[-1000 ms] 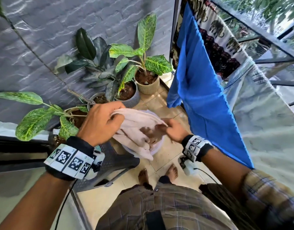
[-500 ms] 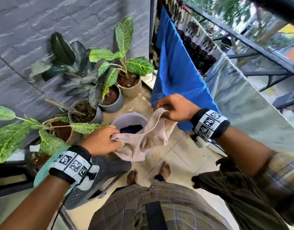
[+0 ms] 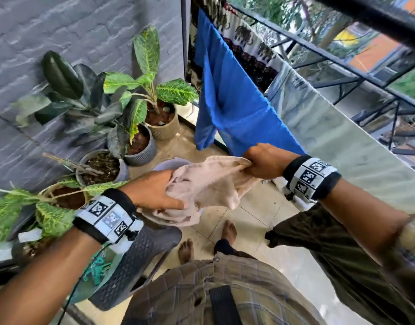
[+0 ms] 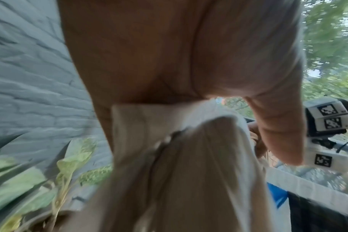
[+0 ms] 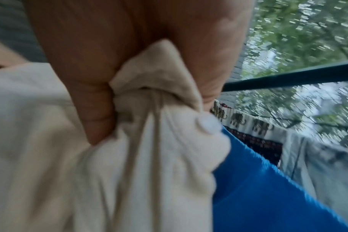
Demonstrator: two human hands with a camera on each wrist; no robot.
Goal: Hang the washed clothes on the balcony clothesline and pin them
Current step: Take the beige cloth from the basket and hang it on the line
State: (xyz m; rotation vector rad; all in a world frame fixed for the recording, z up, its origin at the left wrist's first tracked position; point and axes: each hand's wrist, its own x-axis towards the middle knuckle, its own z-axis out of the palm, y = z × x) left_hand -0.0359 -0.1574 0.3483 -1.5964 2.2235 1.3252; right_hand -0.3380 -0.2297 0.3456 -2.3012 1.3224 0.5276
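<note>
A beige garment (image 3: 211, 181) is held up between both hands, above the basin (image 3: 164, 165) on the floor. One bunched end is gripped by the right hand (image 3: 264, 161); the other is clasped by the left hand (image 3: 154, 191), beside the blue cloth (image 3: 234, 109) hung on the line.

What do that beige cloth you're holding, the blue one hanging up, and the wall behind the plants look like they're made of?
Beige cloth: soft woven fabric, likely cotton; matte, and it creases and bunches where each hand grips it, with a pale button on it.
Blue cloth: fabric with a fine nubby surface, perhaps towelling or knit; it drapes heavily.
Wall: grey, rough stone-like courses, matte; whether real stone or cladding is unclear.
</note>
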